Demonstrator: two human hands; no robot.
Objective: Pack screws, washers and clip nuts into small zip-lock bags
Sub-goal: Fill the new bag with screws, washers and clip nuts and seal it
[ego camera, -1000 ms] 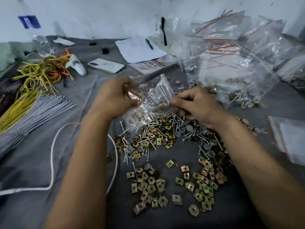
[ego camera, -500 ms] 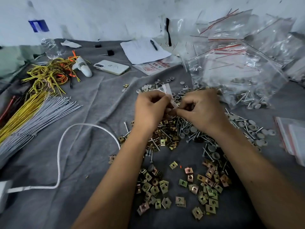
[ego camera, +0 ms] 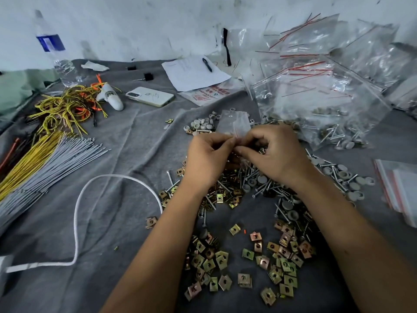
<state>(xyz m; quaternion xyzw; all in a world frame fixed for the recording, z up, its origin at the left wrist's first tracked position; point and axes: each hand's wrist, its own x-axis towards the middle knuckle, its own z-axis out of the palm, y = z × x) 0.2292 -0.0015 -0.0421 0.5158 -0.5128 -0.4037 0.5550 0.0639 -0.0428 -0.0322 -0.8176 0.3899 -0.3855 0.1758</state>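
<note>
Far left lie grey cable ties (ego camera: 48, 168) and yellow wires (ego camera: 65, 109), with a white cord (ego camera: 90, 199) looping nearer in. At centre the left hand (ego camera: 206, 161) and right hand (ego camera: 274, 154) pinch one small zip-lock bag (ego camera: 234, 124) above screws (ego camera: 252, 177) and clip nuts (ego camera: 225, 263). Filled bags (ego camera: 320, 98) are heaped on the right.

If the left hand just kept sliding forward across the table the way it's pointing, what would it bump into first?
Probably the small zip-lock bag that the left hand already pinches together with the right hand. Past that lie the grey washers, though depth is hard to judge.
</note>
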